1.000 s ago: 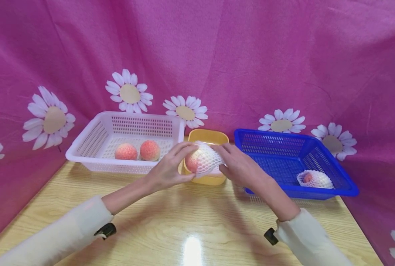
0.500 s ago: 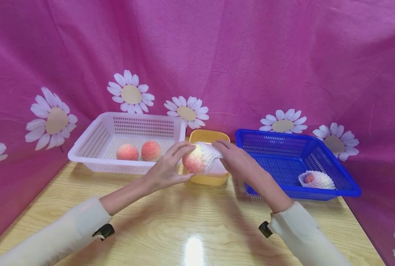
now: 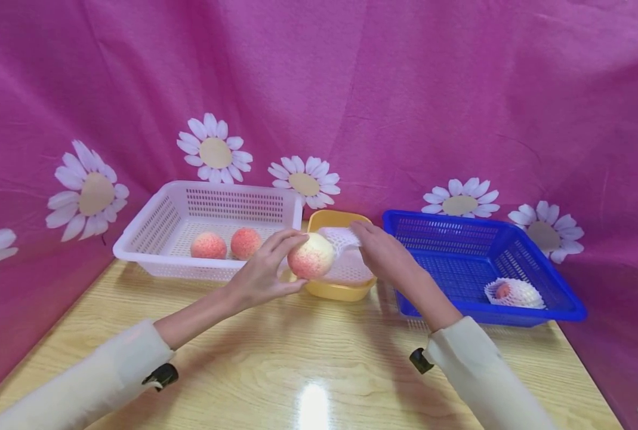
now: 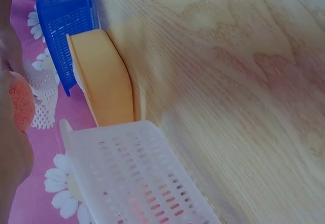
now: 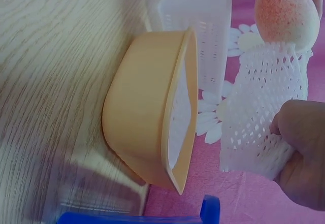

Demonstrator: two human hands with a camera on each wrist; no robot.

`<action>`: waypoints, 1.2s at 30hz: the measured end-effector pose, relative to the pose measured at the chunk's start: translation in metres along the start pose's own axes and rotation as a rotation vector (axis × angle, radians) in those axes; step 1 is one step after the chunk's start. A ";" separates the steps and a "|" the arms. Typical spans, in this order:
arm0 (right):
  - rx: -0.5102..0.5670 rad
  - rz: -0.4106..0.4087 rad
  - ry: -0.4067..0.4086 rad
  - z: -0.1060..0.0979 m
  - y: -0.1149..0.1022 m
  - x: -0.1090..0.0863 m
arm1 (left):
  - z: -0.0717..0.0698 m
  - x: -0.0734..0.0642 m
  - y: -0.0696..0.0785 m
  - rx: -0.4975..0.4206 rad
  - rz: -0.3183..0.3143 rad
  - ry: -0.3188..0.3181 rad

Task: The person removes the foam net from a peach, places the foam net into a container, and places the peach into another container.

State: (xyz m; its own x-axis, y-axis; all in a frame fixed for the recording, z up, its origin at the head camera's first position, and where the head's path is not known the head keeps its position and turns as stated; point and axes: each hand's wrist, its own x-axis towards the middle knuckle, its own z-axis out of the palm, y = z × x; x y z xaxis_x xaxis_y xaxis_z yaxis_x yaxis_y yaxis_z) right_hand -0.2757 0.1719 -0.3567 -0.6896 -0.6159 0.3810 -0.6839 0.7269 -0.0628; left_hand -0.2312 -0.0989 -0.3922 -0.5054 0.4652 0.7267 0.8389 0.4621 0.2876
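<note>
My left hand (image 3: pixel 265 270) grips a pink-and-cream peach (image 3: pixel 310 257) between thumb and fingers, above the front of a yellow bin (image 3: pixel 341 292). My right hand (image 3: pixel 387 254) pinches a white foam net sleeve (image 3: pixel 341 237) on the peach's right side. In the right wrist view the sleeve (image 5: pixel 259 99) hangs loose and flattened, its open end right at the peach (image 5: pixel 287 16). Most of the peach is bare. The left wrist view shows only part of the peach (image 4: pixel 21 102), beside the fingers.
At the left, a white basket (image 3: pixel 163 263) contains two bare peaches (image 3: pixel 208 245). A blue basket (image 3: pixel 458 304) on the right has one net-wrapped peach (image 3: pixel 514 293) in its front right corner. More white foam netting (image 3: pixel 349 270) lies in the yellow bin. All stand on a wooden table (image 3: pixel 276 352).
The net sleeve covered much of the peach a second ago; it has come away toward the right, baring the fruit. My left hand with the peach has shifted slightly left.
</note>
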 end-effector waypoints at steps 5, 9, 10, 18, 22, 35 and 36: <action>-0.015 -0.001 0.034 0.008 0.001 0.005 | -0.002 -0.003 -0.003 0.007 0.002 0.003; -0.020 0.026 0.036 0.013 0.001 0.008 | -0.005 -0.004 -0.004 0.013 -0.008 0.000; -0.022 0.032 0.039 0.014 0.001 0.008 | -0.005 -0.004 -0.005 0.015 -0.011 0.001; -0.073 0.090 0.040 0.024 -0.003 0.014 | -0.011 -0.006 -0.010 0.012 -0.031 0.005; -0.074 0.063 0.067 0.031 -0.004 0.018 | -0.013 -0.008 -0.012 0.020 -0.035 0.009; -0.035 0.135 -0.003 0.050 -0.009 0.019 | -0.017 -0.010 -0.021 0.039 -0.035 0.047; -0.035 0.139 -0.012 0.051 -0.009 0.019 | -0.018 -0.010 -0.021 0.039 -0.035 0.048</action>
State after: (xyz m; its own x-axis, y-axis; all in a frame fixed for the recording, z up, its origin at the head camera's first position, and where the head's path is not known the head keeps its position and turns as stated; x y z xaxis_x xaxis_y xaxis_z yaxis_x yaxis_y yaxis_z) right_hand -0.2949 0.1378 -0.3962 -0.7803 -0.5118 0.3594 -0.5726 0.8157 -0.0816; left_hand -0.2398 -0.1271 -0.3945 -0.5232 0.4117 0.7462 0.8120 0.5066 0.2898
